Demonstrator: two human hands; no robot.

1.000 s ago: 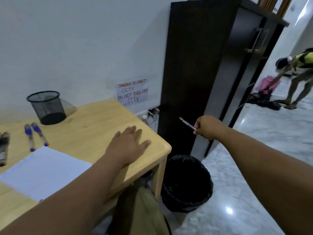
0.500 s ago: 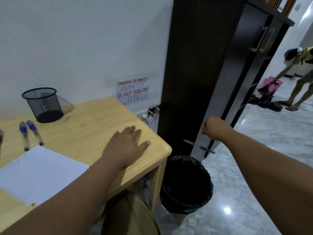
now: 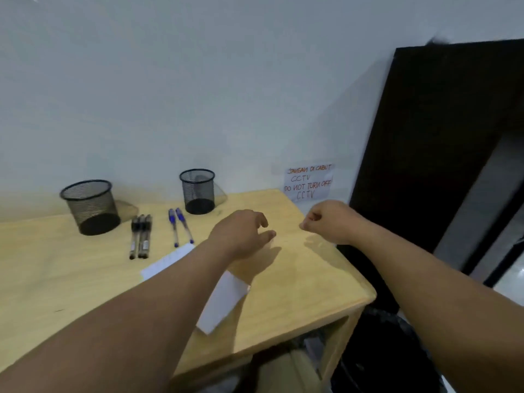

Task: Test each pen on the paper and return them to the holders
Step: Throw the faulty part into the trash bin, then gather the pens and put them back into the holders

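Nothing is held by the left hand [image 3: 241, 234], fingers loosely spread, or the fisted right hand [image 3: 330, 221]. Left of the white paper sheet [image 3: 224, 299] on the pale wooden tabletop [image 3: 297, 279], three black pens [image 3: 141, 236] and two blue pens [image 3: 180, 226] are laid before two black mesh holders [image 3: 90, 207].

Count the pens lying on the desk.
5: three black pens side by side right of the larger mesh holder, two blue pens left of the smaller holder. An arm could hide more.
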